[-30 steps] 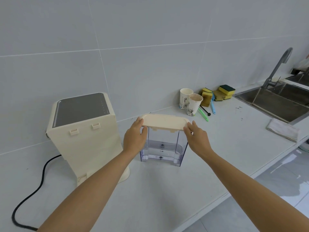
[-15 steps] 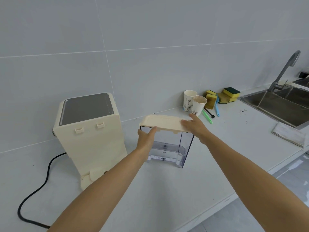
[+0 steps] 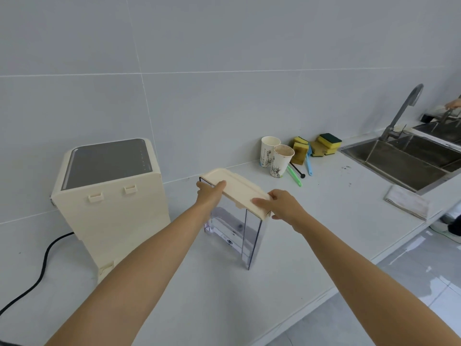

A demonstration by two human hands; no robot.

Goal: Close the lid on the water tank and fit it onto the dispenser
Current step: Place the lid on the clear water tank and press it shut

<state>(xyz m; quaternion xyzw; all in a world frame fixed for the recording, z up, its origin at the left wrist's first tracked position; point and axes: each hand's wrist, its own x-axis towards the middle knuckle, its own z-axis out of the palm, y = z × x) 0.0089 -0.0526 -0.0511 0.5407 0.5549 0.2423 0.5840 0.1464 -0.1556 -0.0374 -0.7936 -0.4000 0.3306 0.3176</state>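
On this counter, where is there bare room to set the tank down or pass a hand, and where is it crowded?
Free: the counter between the water tank and the folded cloth, and the near strip in front of the dispenser. Crowded: the back by the wall, with two paper cups, sponges and utensils. The gap between dispenser and tank is narrow, and the left hand occupies it.

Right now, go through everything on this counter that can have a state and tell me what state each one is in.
lid: on top of the tank, held at both ends
water tank: upright on the counter, apart from the dispenser
dispenser: upright, no tank fitted
left hand: gripping the lid
right hand: gripping the lid
paper cups: upright
faucet: no water seen running
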